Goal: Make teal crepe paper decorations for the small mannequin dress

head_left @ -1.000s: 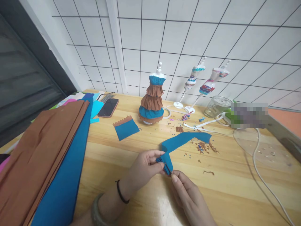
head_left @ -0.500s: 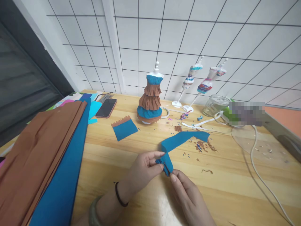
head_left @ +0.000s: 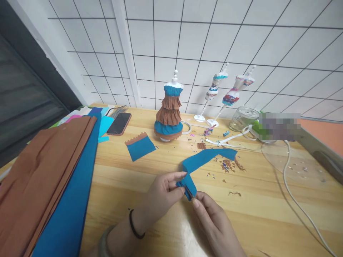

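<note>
A long blue crepe paper strip runs across the table, its near end gathered into small pleats between my hands. My left hand pinches the pleated folds with thumb and fingers. At the strip's lower corner, my right hand grips the edge between thumb and forefinger. Beyond them stands a small white dress form wearing a tiered blue and brown paper dress. To its left lies a blue paper piece with a brown zigzag edge.
Large brown and blue paper sheets cover the left side. A phone lies behind them. Two more dress forms, a glass jar, a tape roll, paper scraps and a white cable are at the back and right.
The view has shifted slightly. Both hands keep their pinch on the blue crepe paper strip, with only a slight movement of the fingers at the pleats.
</note>
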`<state>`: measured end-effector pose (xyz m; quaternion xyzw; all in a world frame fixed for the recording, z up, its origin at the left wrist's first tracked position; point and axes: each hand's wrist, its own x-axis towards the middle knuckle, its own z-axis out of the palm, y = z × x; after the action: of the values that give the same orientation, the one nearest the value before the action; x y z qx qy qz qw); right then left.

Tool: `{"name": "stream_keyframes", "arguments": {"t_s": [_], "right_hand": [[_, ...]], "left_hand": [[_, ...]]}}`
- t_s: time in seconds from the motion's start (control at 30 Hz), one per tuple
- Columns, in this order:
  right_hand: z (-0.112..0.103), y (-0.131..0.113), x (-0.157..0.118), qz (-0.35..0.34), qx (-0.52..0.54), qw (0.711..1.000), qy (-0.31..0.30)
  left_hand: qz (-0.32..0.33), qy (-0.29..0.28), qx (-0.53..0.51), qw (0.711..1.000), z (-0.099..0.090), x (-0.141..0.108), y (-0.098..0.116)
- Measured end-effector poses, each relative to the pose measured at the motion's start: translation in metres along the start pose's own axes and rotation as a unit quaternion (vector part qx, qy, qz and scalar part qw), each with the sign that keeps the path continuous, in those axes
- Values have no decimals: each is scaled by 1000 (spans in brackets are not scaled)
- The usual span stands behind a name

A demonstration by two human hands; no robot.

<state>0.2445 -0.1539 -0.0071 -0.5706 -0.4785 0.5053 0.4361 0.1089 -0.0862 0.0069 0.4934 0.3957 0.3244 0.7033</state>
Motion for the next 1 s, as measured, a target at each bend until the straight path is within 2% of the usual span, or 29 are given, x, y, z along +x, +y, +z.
{"name": "stream_keyframes", "arguments": {"t_s": [0.3,0.63,0.8,1.0], "right_hand": [[1,12,-1,16,25,999,35],[4,4,-3,24,35,996,82],[2,5,-3,13,24,998,51],[2,3,-3,14,20,998,56]], "left_hand": [[1,-18,5,1000,2,-2,-1],[3,-27,17,999,2,-4,4],[4,-31,41,999,2,-5,3],[4,-38,47,998,2,-6,2]]}}
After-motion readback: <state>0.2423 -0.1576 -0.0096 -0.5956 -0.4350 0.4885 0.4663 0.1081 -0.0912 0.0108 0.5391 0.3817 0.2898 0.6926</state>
